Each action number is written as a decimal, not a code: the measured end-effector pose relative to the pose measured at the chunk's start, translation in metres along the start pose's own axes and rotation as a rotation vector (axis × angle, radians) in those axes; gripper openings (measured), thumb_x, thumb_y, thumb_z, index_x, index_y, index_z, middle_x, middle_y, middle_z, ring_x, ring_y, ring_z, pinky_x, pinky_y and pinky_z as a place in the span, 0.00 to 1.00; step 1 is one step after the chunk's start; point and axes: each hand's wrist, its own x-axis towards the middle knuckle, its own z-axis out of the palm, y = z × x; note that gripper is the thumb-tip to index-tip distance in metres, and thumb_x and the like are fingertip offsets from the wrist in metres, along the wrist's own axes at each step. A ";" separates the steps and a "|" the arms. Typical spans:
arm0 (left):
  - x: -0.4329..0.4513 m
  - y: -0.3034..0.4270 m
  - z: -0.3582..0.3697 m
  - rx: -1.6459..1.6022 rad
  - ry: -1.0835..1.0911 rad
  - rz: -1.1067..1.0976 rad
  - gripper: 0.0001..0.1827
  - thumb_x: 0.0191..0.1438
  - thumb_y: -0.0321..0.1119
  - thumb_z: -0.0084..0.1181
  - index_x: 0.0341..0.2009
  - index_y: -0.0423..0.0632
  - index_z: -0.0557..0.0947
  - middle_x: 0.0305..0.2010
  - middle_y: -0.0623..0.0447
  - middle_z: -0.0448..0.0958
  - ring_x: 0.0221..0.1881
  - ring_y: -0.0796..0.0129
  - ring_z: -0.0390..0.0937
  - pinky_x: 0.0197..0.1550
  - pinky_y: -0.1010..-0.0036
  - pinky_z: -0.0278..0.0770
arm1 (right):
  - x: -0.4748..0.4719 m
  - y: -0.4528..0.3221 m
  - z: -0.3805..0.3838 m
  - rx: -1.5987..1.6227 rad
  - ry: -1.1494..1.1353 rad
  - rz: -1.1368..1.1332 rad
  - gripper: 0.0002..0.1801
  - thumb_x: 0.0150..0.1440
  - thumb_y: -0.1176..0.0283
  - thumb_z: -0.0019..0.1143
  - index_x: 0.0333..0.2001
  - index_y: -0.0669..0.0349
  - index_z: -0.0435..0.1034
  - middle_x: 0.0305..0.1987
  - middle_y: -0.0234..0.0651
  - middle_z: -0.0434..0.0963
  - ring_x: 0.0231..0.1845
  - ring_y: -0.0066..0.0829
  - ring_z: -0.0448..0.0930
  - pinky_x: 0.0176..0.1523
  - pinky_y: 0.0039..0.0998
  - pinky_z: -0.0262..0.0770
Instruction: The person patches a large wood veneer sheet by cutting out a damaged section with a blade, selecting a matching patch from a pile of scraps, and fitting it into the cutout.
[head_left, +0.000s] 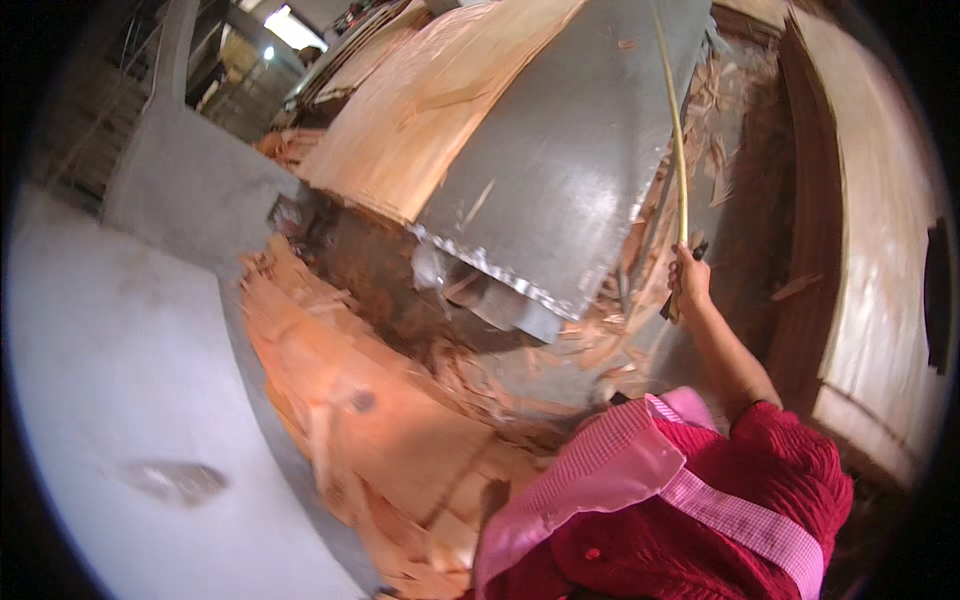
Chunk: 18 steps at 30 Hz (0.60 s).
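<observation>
My right hand (691, 279) grips the near end of a long, thin, pale yellow stick (679, 157). A dark narrow object (700, 250) also shows at the same hand, sticking out on both sides of the fist; its kind is unclear. The stick reaches away along the right edge of a grey metal-topped table (547, 150). Wood veneer sheets (450, 97) cover that table's left part, their near end close to the table's front edge. My left hand is out of view.
Reddish veneer scraps (390, 405) heap on the floor between the table and a white surface (135, 360) at left. A tall veneer stack (862, 225) stands along the right. Shavings (607, 330) litter the floor. More sheets (360, 60) lie at the back left.
</observation>
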 end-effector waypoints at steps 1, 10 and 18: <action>0.005 -0.004 -0.016 -0.033 0.016 -0.038 0.21 0.53 0.44 0.43 0.47 0.45 0.69 0.40 0.48 0.69 0.36 0.63 0.67 0.38 0.73 0.66 | 0.012 0.005 0.018 -0.029 0.000 0.013 0.15 0.50 0.61 0.51 0.22 0.61 0.65 0.12 0.28 0.62 0.10 0.19 0.60 0.13 0.22 0.55; 0.157 0.014 -0.192 -0.160 0.064 -0.085 0.21 0.54 0.46 0.40 0.47 0.46 0.69 0.37 0.51 0.70 0.32 0.67 0.68 0.33 0.74 0.67 | 0.032 0.082 0.216 0.020 -0.074 0.168 0.15 0.53 0.59 0.45 0.35 0.61 0.65 0.15 0.28 0.63 0.12 0.18 0.61 0.16 0.22 0.58; 0.325 0.036 -0.378 -0.333 -0.073 0.400 0.21 0.56 0.48 0.38 0.47 0.47 0.69 0.33 0.53 0.71 0.28 0.70 0.69 0.30 0.76 0.67 | 0.026 0.210 0.400 -0.151 -0.152 0.091 0.10 0.55 0.67 0.42 0.36 0.62 0.59 0.19 0.35 0.67 0.15 0.27 0.69 0.19 0.29 0.69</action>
